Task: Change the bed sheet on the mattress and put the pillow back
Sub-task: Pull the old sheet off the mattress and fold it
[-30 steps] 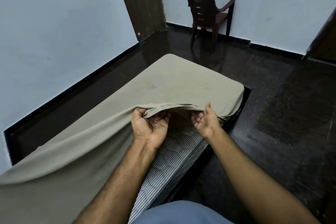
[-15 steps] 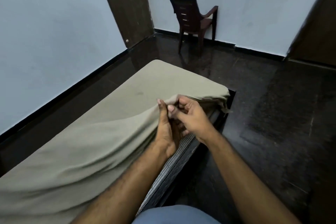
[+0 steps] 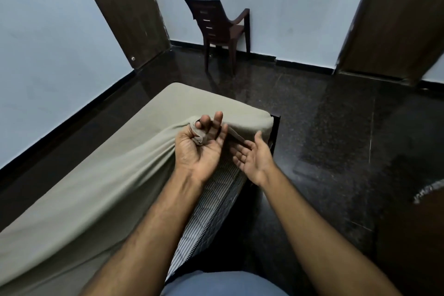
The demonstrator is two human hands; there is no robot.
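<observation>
Clearly early going: the left hand (image 3: 198, 149) grips a bunch of the sheet (image 3: 101, 175) at twelve o'clock, the right hand (image 3: 254, 158) spread, empty. Mattress (image 3: 211, 206) side bared at six; no pillow seen.

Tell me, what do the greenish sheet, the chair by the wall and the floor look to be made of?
The sheet looks like soft, stretchy matte knit fabric: it bunches and ridges where the left hand grips it. The chair seems moulded brown plastic, with one-piece slats and a dull sheen. The floor looks like polished dark speckled stone, perhaps granite, since it mirrors the chair legs.
</observation>
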